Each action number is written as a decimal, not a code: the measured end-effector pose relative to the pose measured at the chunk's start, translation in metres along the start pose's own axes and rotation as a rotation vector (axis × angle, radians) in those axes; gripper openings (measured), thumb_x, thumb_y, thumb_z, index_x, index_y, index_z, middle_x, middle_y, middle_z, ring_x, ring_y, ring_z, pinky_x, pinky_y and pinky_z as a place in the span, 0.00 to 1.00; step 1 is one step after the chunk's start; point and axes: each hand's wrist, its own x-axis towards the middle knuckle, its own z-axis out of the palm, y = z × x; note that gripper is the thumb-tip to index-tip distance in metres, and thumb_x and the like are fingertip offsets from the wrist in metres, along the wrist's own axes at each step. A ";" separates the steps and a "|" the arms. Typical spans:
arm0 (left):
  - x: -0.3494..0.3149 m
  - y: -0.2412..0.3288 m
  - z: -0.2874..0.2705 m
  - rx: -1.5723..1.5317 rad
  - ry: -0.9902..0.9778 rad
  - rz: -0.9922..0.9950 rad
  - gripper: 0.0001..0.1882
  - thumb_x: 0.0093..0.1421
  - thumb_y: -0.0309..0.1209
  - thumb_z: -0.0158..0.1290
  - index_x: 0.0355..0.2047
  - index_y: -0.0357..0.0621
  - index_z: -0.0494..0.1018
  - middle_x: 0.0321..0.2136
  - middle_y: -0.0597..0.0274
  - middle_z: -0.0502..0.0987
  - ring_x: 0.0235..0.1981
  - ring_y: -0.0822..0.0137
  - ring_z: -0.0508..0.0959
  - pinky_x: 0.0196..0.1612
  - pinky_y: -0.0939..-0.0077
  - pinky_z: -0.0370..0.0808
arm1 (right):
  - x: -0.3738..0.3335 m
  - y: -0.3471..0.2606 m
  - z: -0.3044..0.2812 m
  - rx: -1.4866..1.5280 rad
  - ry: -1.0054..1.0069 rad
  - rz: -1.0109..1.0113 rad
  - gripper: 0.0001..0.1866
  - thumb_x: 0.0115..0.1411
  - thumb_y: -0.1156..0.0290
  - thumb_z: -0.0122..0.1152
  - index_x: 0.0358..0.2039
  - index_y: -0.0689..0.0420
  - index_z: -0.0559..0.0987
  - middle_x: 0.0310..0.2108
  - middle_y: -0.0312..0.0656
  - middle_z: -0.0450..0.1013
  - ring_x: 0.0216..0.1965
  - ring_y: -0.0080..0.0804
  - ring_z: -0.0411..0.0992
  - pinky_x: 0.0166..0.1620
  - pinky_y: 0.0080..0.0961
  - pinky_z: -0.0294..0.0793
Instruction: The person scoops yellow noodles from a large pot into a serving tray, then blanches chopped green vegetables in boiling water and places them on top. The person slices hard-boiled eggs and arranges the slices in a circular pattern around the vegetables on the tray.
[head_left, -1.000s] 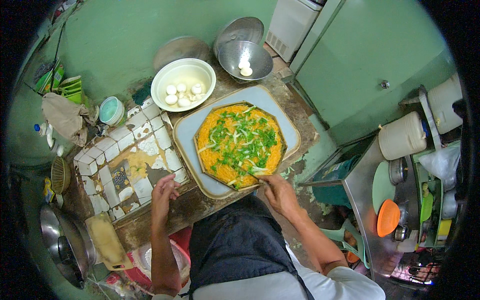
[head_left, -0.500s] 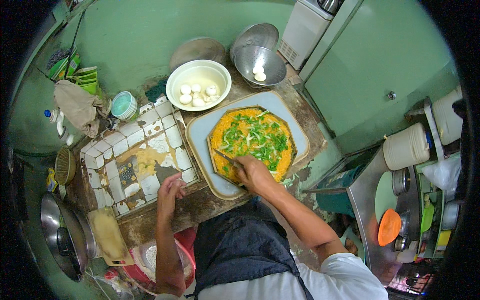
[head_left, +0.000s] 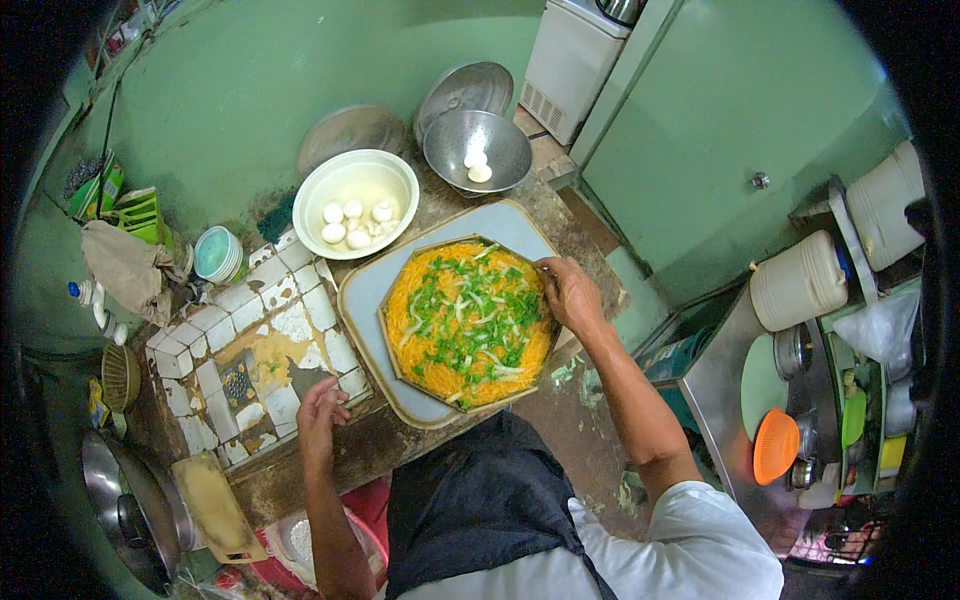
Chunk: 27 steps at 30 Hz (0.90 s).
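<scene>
An octagonal tray (head_left: 393,372) of orange shredded noodles, scattered with chopped green and pale leaf pieces (head_left: 465,305), lies on a larger pale-blue tray (head_left: 352,310) with a tan rim. My right hand (head_left: 572,295) is at its right edge, fingers curled on the rim; any tool behind the fingers is hidden. My left hand (head_left: 322,412) holds nothing. Its fingers are loosely bent and apart, over the near right edge of the tiled sink (head_left: 345,290). Beyond the trays, a cream bowl (head_left: 400,180) contains several peeled white eggs in cloudy liquid.
A metal colander (head_left: 500,140) with white eggs stands at the back, by two round lids (head_left: 345,140) against the green wall. Left of the sink hang a cloth (head_left: 128,270) and green holders. At right, an orange basket (head_left: 776,447) and white jugs (head_left: 798,282) sit on metal shelving.
My right hand has moved from the noodles' lower left to the octagonal tray's right rim; the dark slim tool it held no longer shows. My left hand stays near the sink. The view has shifted.
</scene>
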 end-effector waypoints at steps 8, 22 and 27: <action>-0.006 0.007 0.018 0.023 0.048 -0.015 0.17 0.67 0.35 0.48 0.52 0.41 0.71 0.34 0.62 0.78 0.25 0.76 0.73 0.29 0.82 0.70 | 0.008 0.020 -0.001 0.031 -0.110 -0.056 0.17 0.54 0.77 0.54 0.45 0.50 0.77 0.40 0.47 0.72 0.41 0.50 0.73 0.43 0.43 0.74; 0.037 0.033 0.031 0.148 -0.131 0.071 0.18 0.67 0.34 0.47 0.52 0.37 0.70 0.34 0.61 0.78 0.26 0.76 0.73 0.28 0.82 0.70 | -0.072 0.008 -0.039 0.263 -0.055 0.163 0.14 0.59 0.71 0.53 0.46 0.52 0.77 0.44 0.47 0.73 0.41 0.46 0.74 0.44 0.39 0.74; 0.060 0.033 0.036 0.137 -0.229 0.062 0.17 0.67 0.34 0.48 0.52 0.37 0.70 0.34 0.62 0.78 0.25 0.78 0.72 0.29 0.84 0.69 | -0.162 -0.032 -0.041 0.345 -0.273 0.131 0.14 0.59 0.71 0.55 0.46 0.52 0.78 0.44 0.46 0.73 0.41 0.45 0.74 0.45 0.37 0.75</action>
